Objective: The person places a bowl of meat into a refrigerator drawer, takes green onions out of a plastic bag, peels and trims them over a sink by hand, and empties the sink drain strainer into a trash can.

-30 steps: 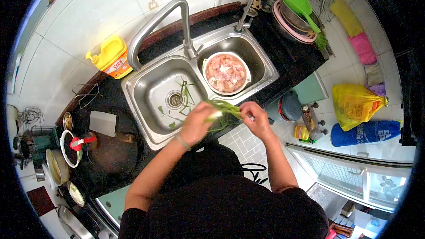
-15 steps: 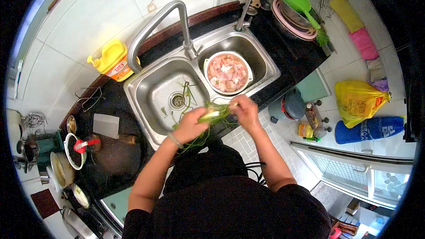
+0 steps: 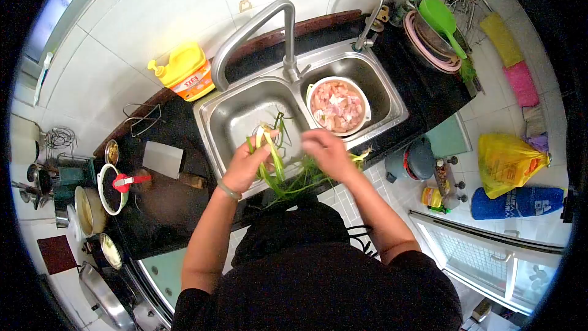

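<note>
My left hand (image 3: pixel 244 168) is closed around a few scallions (image 3: pixel 274 162) over the front of the left sink bowl (image 3: pixel 223 141). Their pale ends stick up past the thumb, and the green leaves trail toward the front edge. My right hand (image 3: pixel 327 152) is smeared by motion near the sink divider, just right of those scallions. More scallion greens lie along the front rim beneath it, with a pale root end (image 3: pixel 365 155) showing past the wrist. Whether its fingers grip anything is unclear. Loose green scraps (image 3: pixel 280 129) rest in the left bowl.
A white basin of cut raw meat (image 3: pixel 337 107) stands in the right bowl. The faucet (image 3: pixel 288 37) arches over the left bowl. A yellow jug (image 3: pixel 184 73) is behind it. Left on the counter lie a cleaver (image 3: pixel 164 159) and a pot (image 3: pixel 110 187) with a red-handled tool.
My hands have moved apart from the scallion bundle they shared. The left has shifted left over the bowl with scallions; the right has moved slightly left relative to the sink. The view has shifted.
</note>
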{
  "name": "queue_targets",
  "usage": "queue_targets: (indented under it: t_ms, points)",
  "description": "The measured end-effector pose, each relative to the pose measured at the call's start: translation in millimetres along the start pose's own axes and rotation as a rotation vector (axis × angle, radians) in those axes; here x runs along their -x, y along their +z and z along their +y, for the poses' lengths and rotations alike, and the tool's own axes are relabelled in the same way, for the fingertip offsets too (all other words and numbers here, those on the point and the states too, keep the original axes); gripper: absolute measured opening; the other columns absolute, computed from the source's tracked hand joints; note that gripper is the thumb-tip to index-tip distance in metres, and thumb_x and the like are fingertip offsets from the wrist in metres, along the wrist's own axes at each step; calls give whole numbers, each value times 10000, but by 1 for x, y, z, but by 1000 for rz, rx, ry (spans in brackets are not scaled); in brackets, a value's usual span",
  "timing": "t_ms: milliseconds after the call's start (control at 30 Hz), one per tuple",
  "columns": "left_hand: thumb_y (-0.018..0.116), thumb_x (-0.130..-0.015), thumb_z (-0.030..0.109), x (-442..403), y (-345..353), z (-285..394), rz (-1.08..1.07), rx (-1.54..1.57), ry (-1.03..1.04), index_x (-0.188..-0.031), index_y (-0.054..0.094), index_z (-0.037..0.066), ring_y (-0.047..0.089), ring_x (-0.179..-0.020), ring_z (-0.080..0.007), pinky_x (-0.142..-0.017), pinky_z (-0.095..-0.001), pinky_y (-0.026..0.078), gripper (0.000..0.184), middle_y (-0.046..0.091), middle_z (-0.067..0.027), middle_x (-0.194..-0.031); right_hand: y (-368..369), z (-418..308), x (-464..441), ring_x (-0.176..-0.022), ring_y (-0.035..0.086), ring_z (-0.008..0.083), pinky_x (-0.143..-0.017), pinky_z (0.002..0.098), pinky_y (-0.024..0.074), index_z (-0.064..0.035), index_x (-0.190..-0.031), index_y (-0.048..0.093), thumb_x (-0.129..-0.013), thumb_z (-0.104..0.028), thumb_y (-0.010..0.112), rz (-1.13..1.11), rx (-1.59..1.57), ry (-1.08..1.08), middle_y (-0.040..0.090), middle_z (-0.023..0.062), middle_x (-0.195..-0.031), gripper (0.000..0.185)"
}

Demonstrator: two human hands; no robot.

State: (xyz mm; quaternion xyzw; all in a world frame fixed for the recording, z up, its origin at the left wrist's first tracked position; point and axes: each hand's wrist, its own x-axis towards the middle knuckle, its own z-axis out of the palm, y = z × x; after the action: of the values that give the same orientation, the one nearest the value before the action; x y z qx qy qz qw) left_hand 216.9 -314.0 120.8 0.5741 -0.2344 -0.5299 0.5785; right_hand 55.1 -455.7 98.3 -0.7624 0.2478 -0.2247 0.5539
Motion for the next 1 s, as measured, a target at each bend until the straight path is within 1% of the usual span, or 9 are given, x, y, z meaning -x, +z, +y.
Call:
queue_targets:
  t_ms: [100,133,233,367,500,667,733,900,1000]
  points:
    - [476,-902,190,1,0,-6,-36,-21,39,-1184,510,69,508,-677,-76,-579,-226,436,308,558,2,-847,40,-31,-15,-692,578,244,-629,328,455,-30,-883,597,-753,-195,659,-107,-11,-92,581,119,-742,219]
    - [475,-910,218,2,-1,-9,-8,6,47,-1325,391,109,502,-688,-63,-607,-211,427,438,567,16,-850,44,-32,-20,-677,579,280,-608,358,445,-31,-810,582,-760,-174,642,-127,69,-99,568,131,-714,163]
    - [476,-909,215,13,-13,-5,-23,-16,-21,-1338,369,97,495,-721,-54,-640,-200,421,457,556,31,-889,49,-30,-29,-684,585,226,-617,319,446,-13,-822,601,-783,-111,621,-108,123,-160,597,118,-759,107]
    - [554,-844,103,25,-10,1,-20,-78,50,-1352,333,67,482,-778,-45,-710,-194,411,555,546,33,-932,48,-36,-35,-671,581,264,-608,332,443,-6,-813,601,-798,-115,596,-116,197,-229,581,139,-722,110]
    - [602,-763,-8,27,-10,-1,9,-138,135,-1360,311,58,515,-894,-69,-799,-222,421,668,562,8,-1013,57,-37,-28,-672,582,264,-617,343,447,-19,-834,611,-789,-167,610,-334,85,-177,587,139,-724,155]
    - [620,-734,-23,31,-16,-7,85,-220,109,-1202,494,19,537,-872,-82,-794,-235,434,487,590,-8,-983,57,-41,-33,-695,576,323,-620,376,453,-39,-806,608,-779,-151,594,-369,355,-220,600,134,-750,116]
    - [638,-741,12,35,-16,1,208,-378,31,-1080,566,1,547,-819,-84,-745,-236,452,346,607,-15,-925,53,-36,-37,-703,566,345,-618,395,452,-51,-776,599,-778,-122,578,-266,635,-520,593,144,-761,74]
    - [633,-763,58,44,-17,2,250,-329,55,-971,603,-25,476,-679,-47,-624,-207,413,226,545,39,-760,32,-25,-49,-674,559,358,-589,427,438,-45,-759,570,-815,-152,530,20,440,-512,560,158,-689,127]
    - [630,-765,65,48,-20,4,247,-247,32,-968,597,-31,473,-676,-45,-610,-205,404,227,539,37,-757,28,-29,-51,-676,583,295,-604,361,452,-4,-800,573,-767,-136,615,-119,67,-83,585,150,-733,142]
